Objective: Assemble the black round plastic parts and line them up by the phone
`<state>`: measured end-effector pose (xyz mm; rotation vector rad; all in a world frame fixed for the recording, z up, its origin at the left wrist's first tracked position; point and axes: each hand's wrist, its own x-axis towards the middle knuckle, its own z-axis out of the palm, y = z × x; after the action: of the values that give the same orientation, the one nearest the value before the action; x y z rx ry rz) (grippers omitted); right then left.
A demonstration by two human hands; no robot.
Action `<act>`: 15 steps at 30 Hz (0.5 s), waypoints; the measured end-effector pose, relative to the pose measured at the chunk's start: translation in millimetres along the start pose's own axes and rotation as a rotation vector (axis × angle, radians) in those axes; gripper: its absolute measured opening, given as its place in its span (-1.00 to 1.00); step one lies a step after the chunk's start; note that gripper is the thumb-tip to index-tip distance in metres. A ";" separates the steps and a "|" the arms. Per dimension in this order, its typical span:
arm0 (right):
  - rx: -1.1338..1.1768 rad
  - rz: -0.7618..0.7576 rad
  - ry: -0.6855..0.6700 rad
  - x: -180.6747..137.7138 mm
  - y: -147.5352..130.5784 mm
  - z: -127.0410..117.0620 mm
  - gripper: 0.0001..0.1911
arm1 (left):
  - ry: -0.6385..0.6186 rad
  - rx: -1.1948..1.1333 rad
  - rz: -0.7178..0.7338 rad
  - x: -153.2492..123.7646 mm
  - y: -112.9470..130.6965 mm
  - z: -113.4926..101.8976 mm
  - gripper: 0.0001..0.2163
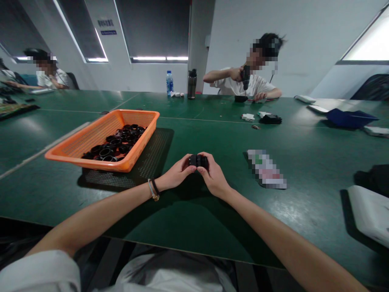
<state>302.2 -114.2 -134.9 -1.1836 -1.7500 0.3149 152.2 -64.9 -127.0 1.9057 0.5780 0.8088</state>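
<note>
Just above the green table, my left hand (pixel 179 172) and my right hand (pixel 214 174) meet in front of me. Between them is a small black cylindrical part (pixel 198 161), gripped by the fingers of both hands. A narrow groove or seam runs across its middle; whether it is one piece or two pressed together I cannot tell. My fingertips cover its ends. To the left of my hands stands an orange plastic basket (pixel 142 142), holding several black ring-shaped parts (pixel 117 142).
The green table (pixel 194 227) spreads out around me. A phone-like blurred item (pixel 267 169) lies right of my hands, and a white object (pixel 370 213) sits at the right edge. Farther back are a water bottle (pixel 169 83), a dark tumbler (pixel 192 84) and a person using a power drill (pixel 246 77).
</note>
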 end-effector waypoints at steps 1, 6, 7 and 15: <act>0.012 0.015 0.003 -0.3 -1.2 0.5 -0.61 | 0.006 0.020 0.009 -0.1 0.3 -0.5 -0.70; 0.077 0.089 0.019 -2.2 -7.6 2.6 -0.63 | 0.005 0.084 0.022 -1.2 3.1 -2.9 -0.70; 0.087 0.102 0.019 -2.6 -8.9 3.0 -0.63 | 0.002 0.088 0.022 -1.5 3.8 -3.2 -0.70; 0.077 0.131 0.014 0.4 -5.7 3.8 -0.62 | 0.006 0.105 -0.053 0.4 4.5 -3.7 -0.78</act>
<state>295.8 -115.5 -132.9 -1.2438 -1.6369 0.4468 149.9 -64.5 -121.7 1.9754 0.6834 0.7639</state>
